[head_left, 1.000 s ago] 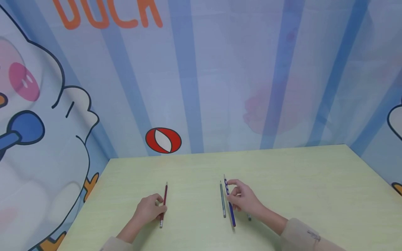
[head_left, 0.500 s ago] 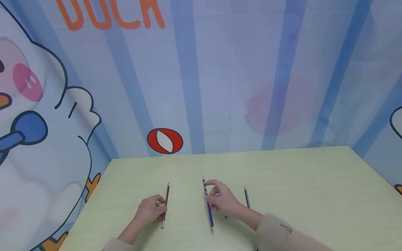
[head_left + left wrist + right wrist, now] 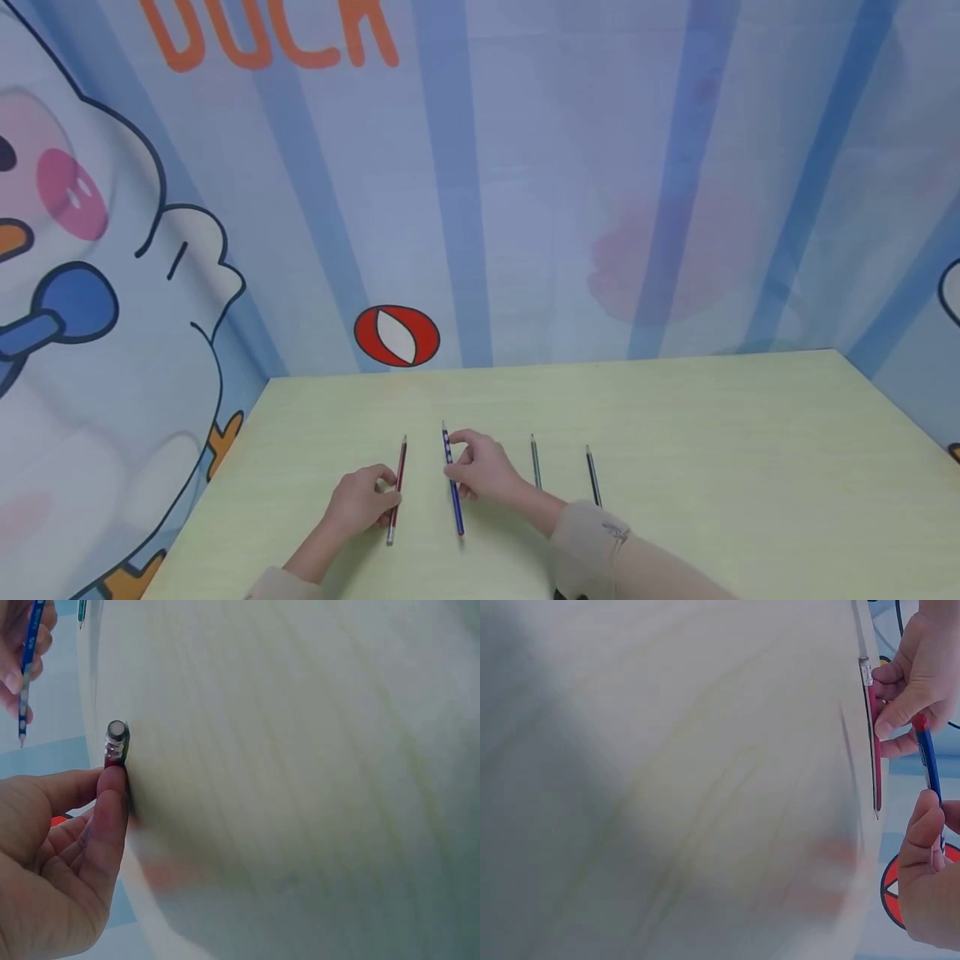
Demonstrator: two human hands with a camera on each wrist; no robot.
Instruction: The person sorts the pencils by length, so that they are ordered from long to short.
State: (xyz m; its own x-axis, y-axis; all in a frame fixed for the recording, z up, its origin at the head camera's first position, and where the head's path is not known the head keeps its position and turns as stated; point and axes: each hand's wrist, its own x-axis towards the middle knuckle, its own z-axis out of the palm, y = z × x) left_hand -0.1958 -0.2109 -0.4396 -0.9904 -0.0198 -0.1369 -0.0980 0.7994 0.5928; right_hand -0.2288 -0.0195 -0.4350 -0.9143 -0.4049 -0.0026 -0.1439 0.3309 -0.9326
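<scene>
In the head view my left hand (image 3: pixel 362 502) pinches a dark red pencil (image 3: pixel 401 468) at the left of the table, its tip pointing away from me. To the right of it, my right hand (image 3: pixel 487 471) holds a blue pencil (image 3: pixel 456 500) between thumb and fingers, tip also away. A space separates the two pencils. The left wrist view shows the red pencil's eraser end (image 3: pixel 116 733) above my thumb and finger. In the right wrist view, the blue pencil (image 3: pixel 928 761) rises from my fingertips, close to the red pencil (image 3: pixel 877 750).
A green pencil (image 3: pixel 536 462) and a dark pencil (image 3: pixel 593 475) lie apart on the pale table (image 3: pixel 712 450), right of my right hand, their lower ends hidden by my arm. Behind the table hangs a printed blue cloth (image 3: pixel 525 208).
My right hand has carried the blue pencil leftward, past the green pencil and closer to the red one. The green and dark pencils are more exposed. My left hand has hardly moved.
</scene>
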